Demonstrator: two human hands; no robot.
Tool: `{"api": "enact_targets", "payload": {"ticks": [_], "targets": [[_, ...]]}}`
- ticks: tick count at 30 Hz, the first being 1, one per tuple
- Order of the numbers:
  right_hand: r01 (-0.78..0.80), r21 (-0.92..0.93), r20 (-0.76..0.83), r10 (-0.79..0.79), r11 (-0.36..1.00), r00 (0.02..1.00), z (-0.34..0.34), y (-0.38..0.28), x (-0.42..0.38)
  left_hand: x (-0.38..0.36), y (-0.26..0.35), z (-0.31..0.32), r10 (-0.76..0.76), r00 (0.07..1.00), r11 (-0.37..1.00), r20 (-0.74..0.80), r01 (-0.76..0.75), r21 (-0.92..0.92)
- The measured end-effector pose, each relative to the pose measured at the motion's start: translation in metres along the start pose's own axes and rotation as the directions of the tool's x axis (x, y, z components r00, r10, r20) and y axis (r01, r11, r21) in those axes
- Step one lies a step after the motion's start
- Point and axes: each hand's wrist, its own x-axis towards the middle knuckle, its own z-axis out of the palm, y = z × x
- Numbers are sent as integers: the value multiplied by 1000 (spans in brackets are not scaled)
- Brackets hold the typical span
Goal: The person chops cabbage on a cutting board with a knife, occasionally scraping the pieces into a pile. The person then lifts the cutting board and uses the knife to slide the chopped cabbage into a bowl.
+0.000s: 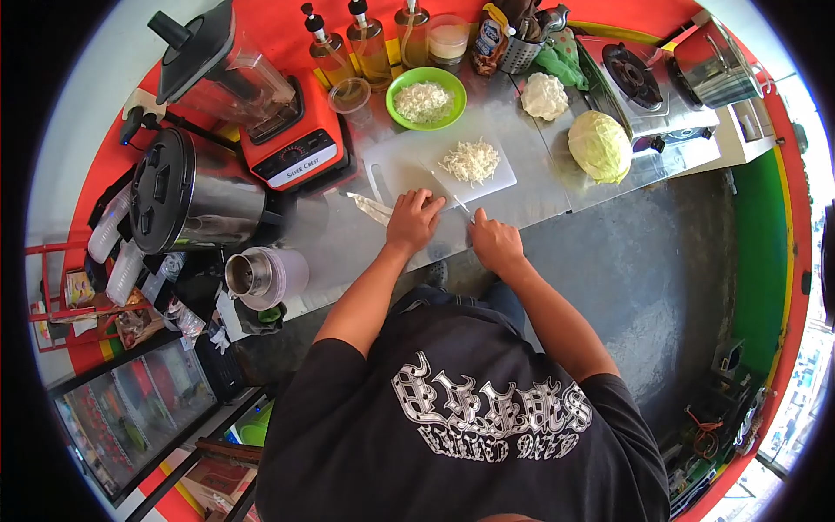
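Observation:
My right hand [496,240] is wrapped round the handle of a knife [462,207], whose blade points up and left over the lower edge of a white cutting board [396,171]. At the board's lower edge rests my left hand [414,219], its fingers partly spread near the blade; whether anything lies under them is hidden. Just left of it is a pale strip [370,207]. Shredded cabbage [470,162] is heaped on the right part of the board. Above the board, a green bowl [398,111] holds more pale shreds.
A cabbage [599,146] and a smaller white head [544,97] sit right of the board. Left are a red blender [300,139], a large pot [222,204] and a steel-rimmed container [283,277]. Bottles [367,48] line the back; a stove [639,78] stands at the right.

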Motion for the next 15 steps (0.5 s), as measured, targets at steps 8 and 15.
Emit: {"api": "enact_targets", "payload": {"ticks": [8,15], "targets": [[-40,-12,20,40,999,999,13,-7,6,0,0,1,-25,998,999,54,24,29],[-59,-31,70,61,998,996,-9,-19,15,0,1,-1,-27,999,999,26,28,-27]]}}
